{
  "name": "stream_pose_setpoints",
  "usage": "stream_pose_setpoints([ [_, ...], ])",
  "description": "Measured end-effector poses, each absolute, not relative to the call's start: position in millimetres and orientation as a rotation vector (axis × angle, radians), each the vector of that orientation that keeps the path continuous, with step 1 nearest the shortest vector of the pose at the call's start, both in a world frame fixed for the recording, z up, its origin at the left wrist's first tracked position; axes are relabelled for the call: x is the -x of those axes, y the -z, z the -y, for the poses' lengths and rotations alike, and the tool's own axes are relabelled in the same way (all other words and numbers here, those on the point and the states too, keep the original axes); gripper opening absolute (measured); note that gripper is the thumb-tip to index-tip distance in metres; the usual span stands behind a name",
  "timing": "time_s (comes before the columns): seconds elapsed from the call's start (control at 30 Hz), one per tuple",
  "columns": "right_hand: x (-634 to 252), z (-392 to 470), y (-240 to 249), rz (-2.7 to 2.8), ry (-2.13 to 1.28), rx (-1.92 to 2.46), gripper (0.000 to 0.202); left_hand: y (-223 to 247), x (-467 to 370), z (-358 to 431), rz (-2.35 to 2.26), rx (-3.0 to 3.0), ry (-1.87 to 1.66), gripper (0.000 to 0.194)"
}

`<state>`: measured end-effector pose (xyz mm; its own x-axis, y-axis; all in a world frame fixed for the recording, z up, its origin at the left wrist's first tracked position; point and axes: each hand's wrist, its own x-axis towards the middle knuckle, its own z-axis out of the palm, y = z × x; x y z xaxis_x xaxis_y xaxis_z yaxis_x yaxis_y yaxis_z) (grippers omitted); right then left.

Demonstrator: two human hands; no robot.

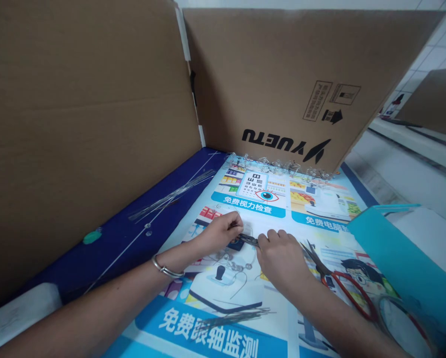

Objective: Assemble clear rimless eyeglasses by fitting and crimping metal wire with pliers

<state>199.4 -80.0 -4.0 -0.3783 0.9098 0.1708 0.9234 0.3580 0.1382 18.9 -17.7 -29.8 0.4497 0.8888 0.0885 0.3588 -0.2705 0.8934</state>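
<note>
My right hand (280,256) is wrapped round a pair of pliers (249,239), its dark jaws pointing left. At the tips of the jaws, my left hand (223,231) has thumb and fingers closed in a pinch on a thin wire, mostly hidden by the fingers. Just below the hands, several clear beads (238,267) lie on the printed sheet, with a curved length of thin wire around them. Nearer to me rests a bundle of straight grey wires (238,318). Scissors with red handles (352,288) lie open beside my right wrist.
Cardboard panels (96,114) rise on the left and at the back. Wire pieces with clear beads (282,165) line the back panel's foot. More straight wires (174,194) lie on the blue strip, near a green disc (92,237). At right are a teal folder (398,253) and a tape roll (404,325).
</note>
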Motion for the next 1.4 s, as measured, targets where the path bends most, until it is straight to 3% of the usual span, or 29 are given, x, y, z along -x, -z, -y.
stream_pose_setpoints([
  [1.4,-194.9,82.9,1.8,2.585,0.443,1.75,0.015,33.6,-22.5,19.7,-1.134,-1.828,-0.836,0.008],
])
